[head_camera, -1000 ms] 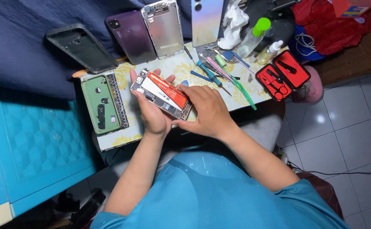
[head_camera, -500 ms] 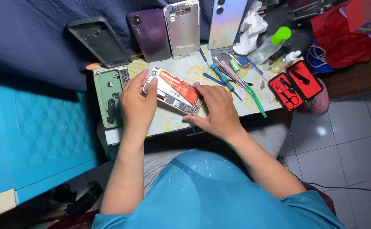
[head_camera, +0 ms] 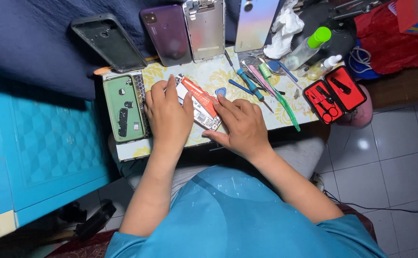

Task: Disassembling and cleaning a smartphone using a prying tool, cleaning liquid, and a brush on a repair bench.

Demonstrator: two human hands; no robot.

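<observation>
An opened phone (head_camera: 200, 102) with a red battery lies tilted on the small patterned table (head_camera: 204, 76). My left hand (head_camera: 168, 117) rests flat over its left end, fingers spread on top of it. My right hand (head_camera: 240, 125) grips its right lower edge, with the fingertips on the battery side. A blue triangular pick (head_camera: 221, 91) lies just beyond my right fingertips, apart from them.
A green tray of small parts (head_camera: 124, 107) sits left of the phone. Screwdrivers and a green toothbrush (head_camera: 278, 95) lie to the right, beside an open red tool case (head_camera: 335, 94). Phone shells (head_camera: 204, 28) and a black frame (head_camera: 108, 42) lean at the back. A blue cabinet (head_camera: 37, 153) stands left.
The phone has been lowered from my hands onto the table. My left hand now lies flat over it and my right hand has shifted to its right edge.
</observation>
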